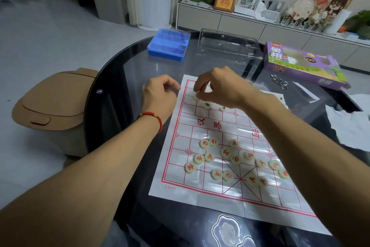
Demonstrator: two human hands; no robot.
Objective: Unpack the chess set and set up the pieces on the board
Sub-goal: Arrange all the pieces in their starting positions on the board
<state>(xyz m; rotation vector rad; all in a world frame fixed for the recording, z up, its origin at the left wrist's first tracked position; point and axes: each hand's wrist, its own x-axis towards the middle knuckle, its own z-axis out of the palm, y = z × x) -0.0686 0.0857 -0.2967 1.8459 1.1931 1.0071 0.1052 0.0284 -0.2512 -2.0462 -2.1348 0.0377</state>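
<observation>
A white paper chess board (180, 176) with red lines lies on the round glass table (130, 70). Several pale round pieces with red characters (226, 152) are scattered over its near half. Two pieces with dark characters (208, 104) sit on the far half. My right hand (218, 86) hovers over the board's far left corner, fingertips pinching a pale piece (195, 97) down at the paper. My left hand (160, 94) rests at the board's far left edge with curled fingers; whatever is inside them is hidden.
Behind the board stand a blue compartment box (169, 44), a clear plastic tray (228, 46) and the purple chess carton (300, 64). Metal rings (279, 82) and crumpled white paper (350, 126) lie at the right. A brown bin (54, 106) stands left of the table.
</observation>
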